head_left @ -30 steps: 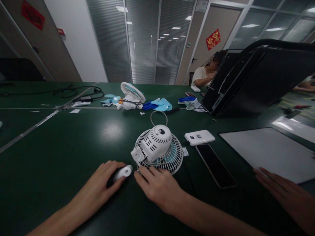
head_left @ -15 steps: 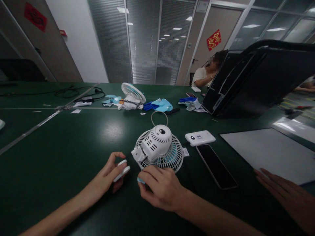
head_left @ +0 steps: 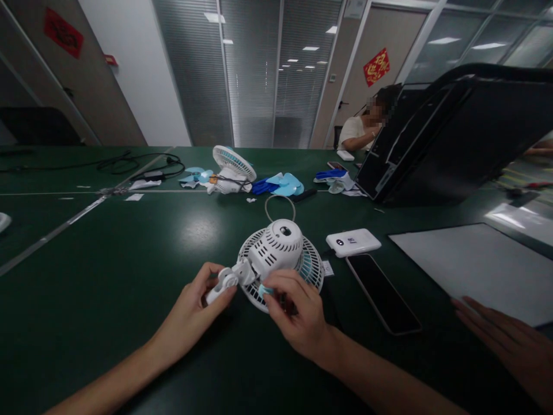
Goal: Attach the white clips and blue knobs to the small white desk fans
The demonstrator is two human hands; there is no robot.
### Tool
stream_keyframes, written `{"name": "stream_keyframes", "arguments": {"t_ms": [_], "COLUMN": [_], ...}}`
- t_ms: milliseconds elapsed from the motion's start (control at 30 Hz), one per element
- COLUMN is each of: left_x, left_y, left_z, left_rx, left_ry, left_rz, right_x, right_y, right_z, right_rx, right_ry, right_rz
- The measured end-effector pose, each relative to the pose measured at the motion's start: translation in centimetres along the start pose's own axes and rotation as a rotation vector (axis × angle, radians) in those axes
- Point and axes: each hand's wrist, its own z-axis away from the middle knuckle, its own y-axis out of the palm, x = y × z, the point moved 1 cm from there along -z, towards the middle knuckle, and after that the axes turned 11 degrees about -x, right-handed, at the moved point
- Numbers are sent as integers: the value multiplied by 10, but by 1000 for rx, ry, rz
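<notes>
Gripping a white part (head_left: 228, 278) beside the fan (head_left: 276, 248) with left fingers (head_left: 223, 298), a light-blue piece (head_left: 263, 290) with right fingers (head_left: 281, 280).

Two fans (head_left: 279, 245) (head_left: 227, 180), the wearer's two hands (head_left: 196, 301) (head_left: 300, 308)
Two red signs (head_left: 63, 33) (head_left: 377, 67); nearer, one light-blue knob (head_left: 264, 290), one handheld white piece (head_left: 227, 279), one phone (head_left: 383, 294), one power bank (head_left: 362, 243).
</notes>
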Motion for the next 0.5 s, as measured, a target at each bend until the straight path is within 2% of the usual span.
{"name": "stream_keyframes", "arguments": {"t_ms": [100,233,367,500], "left_x": [-9,-16,-9,2], "left_y": [1,6,11,13], "left_z": [-3,-6,-3,3], "left_rx": [-8,-14,13,46], "left_ry": [63,115,124,129], "left_rz": [-97,-129,-56,-17], "right_x": [1,2,0,-5], "right_y": [0,-1,-1,-1], "right_z": [-1,-4,-2,3], "right_rx": [10,13,-11,-45], "right_ry": [27,-9,-112,-148], "right_rz": [13,-10,-44,36]}}
